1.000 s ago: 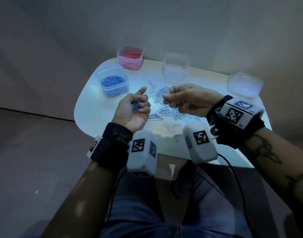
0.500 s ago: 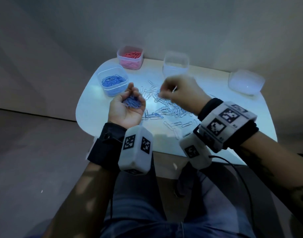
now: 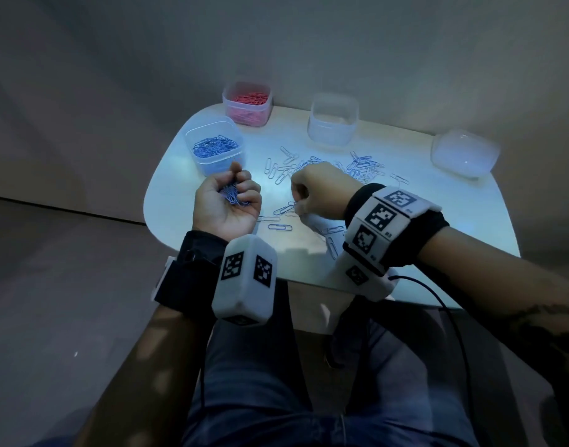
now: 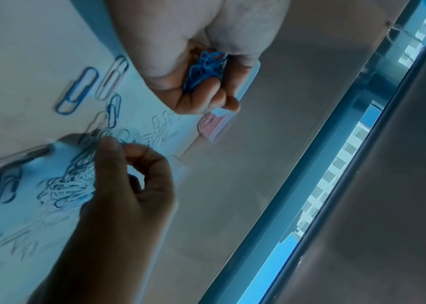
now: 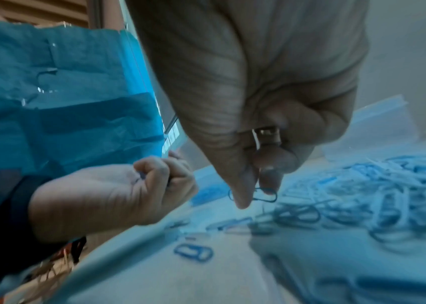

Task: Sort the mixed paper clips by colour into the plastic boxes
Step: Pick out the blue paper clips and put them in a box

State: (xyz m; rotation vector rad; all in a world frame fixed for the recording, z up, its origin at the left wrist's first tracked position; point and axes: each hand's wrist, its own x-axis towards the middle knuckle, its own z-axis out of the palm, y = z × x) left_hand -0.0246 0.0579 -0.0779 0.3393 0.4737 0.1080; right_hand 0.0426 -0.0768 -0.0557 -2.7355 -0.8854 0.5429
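My left hand [image 3: 231, 201] lies palm up over the table's left side, its fingers curled round a bunch of blue paper clips [image 3: 233, 196] [image 4: 206, 67]. My right hand [image 3: 312, 191] hovers just right of it above the loose clips and pinches one blue paper clip [image 5: 263, 195] between thumb and forefinger. A mixed pile of blue and white clips [image 3: 357, 166] [image 5: 375, 185] is spread over the middle of the white table [image 3: 438, 227]. The blue-clip box [image 3: 214, 150] stands just beyond my left hand, the pink-clip box [image 3: 247, 103] behind it, and a clear box [image 3: 333, 122] at the back middle.
Another clear box or lid [image 3: 463, 153] sits at the table's far right. Several single clips [image 3: 278, 226] lie near the table's front edge between my hands. My knees are below the table's near edge.
My right hand has come down from the far pile toward me with a blue clip pinched. My left hand's fingers have closed further round its bunch of clips.
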